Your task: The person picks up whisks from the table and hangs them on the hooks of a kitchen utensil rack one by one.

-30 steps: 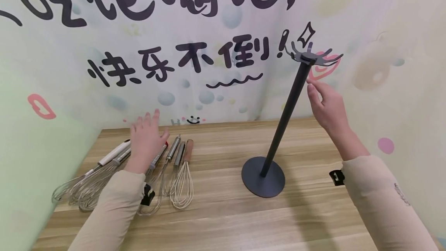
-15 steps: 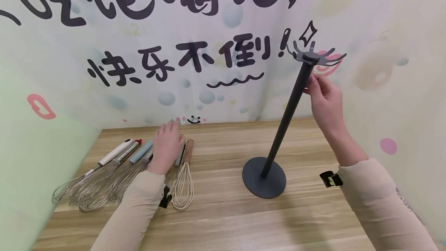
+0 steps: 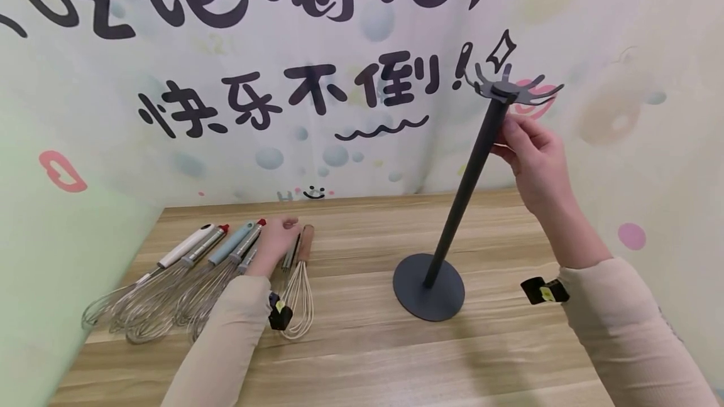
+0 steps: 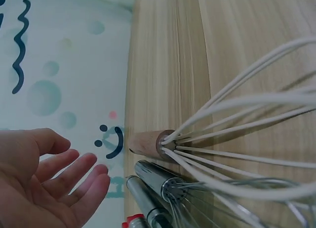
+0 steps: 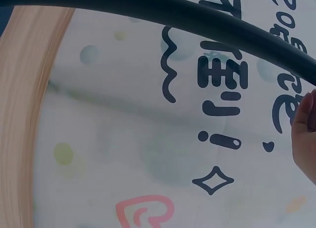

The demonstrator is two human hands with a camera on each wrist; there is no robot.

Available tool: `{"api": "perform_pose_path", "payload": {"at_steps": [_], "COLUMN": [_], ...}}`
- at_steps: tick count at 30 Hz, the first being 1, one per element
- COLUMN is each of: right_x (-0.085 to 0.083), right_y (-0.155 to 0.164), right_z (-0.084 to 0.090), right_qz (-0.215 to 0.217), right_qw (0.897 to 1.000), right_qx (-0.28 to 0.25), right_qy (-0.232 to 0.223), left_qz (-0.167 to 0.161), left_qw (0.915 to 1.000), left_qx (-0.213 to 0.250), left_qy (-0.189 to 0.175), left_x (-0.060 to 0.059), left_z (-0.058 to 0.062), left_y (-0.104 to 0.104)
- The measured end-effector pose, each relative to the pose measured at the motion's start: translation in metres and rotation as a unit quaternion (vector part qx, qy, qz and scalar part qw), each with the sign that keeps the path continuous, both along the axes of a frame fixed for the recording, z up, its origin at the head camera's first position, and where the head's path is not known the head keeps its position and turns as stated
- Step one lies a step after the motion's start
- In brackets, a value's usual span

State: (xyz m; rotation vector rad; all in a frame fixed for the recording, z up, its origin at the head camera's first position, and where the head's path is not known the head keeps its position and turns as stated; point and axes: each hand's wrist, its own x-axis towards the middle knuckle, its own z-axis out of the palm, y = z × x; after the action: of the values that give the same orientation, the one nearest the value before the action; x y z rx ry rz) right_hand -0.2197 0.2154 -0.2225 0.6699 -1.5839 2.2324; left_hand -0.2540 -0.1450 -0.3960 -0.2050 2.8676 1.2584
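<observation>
My left hand [image 3: 274, 240] hovers over the metal handles toward the right of a row of whisks. In the left wrist view its fingers [image 4: 74, 173] are loosely bent, with nothing held, and appear apart from the handles. Nearest lie a silver-handled whisk [image 4: 158, 178] and a wooden-handled whisk with cream-white wires [image 3: 300, 300]. My right hand [image 3: 540, 165] holds the black pole [image 3: 466, 190] of a hook stand just below its crown of curved hooks [image 3: 506, 91]. The pole looks tilted to the right in the head view; its round base [image 3: 410, 287] is on the table.
Farther left in the row are a white-handled whisk [image 3: 186, 245], a blue-handled whisk [image 3: 230, 244] and silver whisks with red tips. The wooden table [image 3: 351, 357] ends at a printed backdrop [image 3: 362, 162] behind, and a green-tinted wall [image 3: 56, 250] stands left.
My left hand has moved right along the whisk row and dropped lower toward the handles, its fingers bending. My right hand has come in from beside the pole and taken hold of it.
</observation>
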Motion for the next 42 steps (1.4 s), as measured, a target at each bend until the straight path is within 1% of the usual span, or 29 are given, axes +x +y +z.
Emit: {"api": "perform_pose_path", "payload": {"at_steps": [5,9,13,14,16,18,20,23,25,27,29,32,36,37,39,42], "right_x": [0.001,0.002,0.001,0.001,0.000,-0.001,-0.002,-0.003,-0.004,-0.004,-0.004,-0.005,-0.005,-0.005,-0.005,-0.005], "right_y": [-0.001,-0.002,-0.002,-0.002,-0.003,-0.003,-0.003,-0.003,-0.003,-0.003,-0.004,-0.004,-0.004,-0.004,-0.003,-0.003], "right_z": [-0.001,-0.002,-0.002,-0.002,-0.003,-0.003,-0.004,-0.004,-0.005,-0.005,-0.005,-0.005,-0.006,-0.006,-0.006,-0.005], "right_qz": [0.014,0.018,0.021,0.021,0.020,0.020,0.019,0.022,0.025,0.029,0.031,0.030,0.027,0.026,0.026,0.027], "right_qw": [1.000,1.000,1.000,1.000,1.000,1.000,1.000,0.999,0.999,0.999,0.999,0.999,0.999,0.999,0.999,0.999], "right_qx": [-0.006,-0.009,-0.006,-0.006,-0.006,-0.006,-0.008,-0.013,-0.017,-0.021,-0.022,-0.021,-0.018,-0.017,-0.016,-0.014], "right_qy": [0.011,0.012,0.013,0.013,0.013,0.015,0.017,0.021,0.022,0.022,0.023,0.022,0.020,0.020,0.019,0.017], "left_qz": [-0.015,-0.028,-0.032,-0.030,-0.025,-0.022,-0.022,-0.022,-0.020,-0.016,-0.013,-0.007,-0.005,-0.006,-0.011,-0.013], "left_qw": [0.9991,0.9974,0.9957,0.9960,0.9975,0.9991,0.9997,0.9977,0.9956,0.9939,0.9928,0.9926,0.9953,0.9954,0.9956,0.9940], "left_qx": [0.032,0.057,0.069,0.066,0.051,0.029,-0.002,-0.040,-0.063,-0.074,-0.083,-0.078,-0.048,-0.046,-0.048,-0.063], "left_qy": [-0.021,-0.035,-0.053,-0.052,-0.042,-0.021,0.006,0.050,0.066,0.080,0.085,0.093,0.084,0.083,0.080,0.089], "left_x": [0.000,0.000,-0.002,-0.002,-0.001,-0.001,0.001,0.004,0.006,0.007,0.006,0.006,0.007,0.006,0.006,0.005], "left_z": [-0.005,-0.011,-0.019,-0.021,-0.025,-0.029,-0.030,-0.030,-0.031,-0.035,-0.038,-0.040,-0.040,-0.041,-0.041,-0.044], "left_y": [-0.001,0.001,0.004,0.005,0.006,0.007,0.009,0.014,0.016,0.018,0.019,0.019,0.019,0.019,0.019,0.020]}}
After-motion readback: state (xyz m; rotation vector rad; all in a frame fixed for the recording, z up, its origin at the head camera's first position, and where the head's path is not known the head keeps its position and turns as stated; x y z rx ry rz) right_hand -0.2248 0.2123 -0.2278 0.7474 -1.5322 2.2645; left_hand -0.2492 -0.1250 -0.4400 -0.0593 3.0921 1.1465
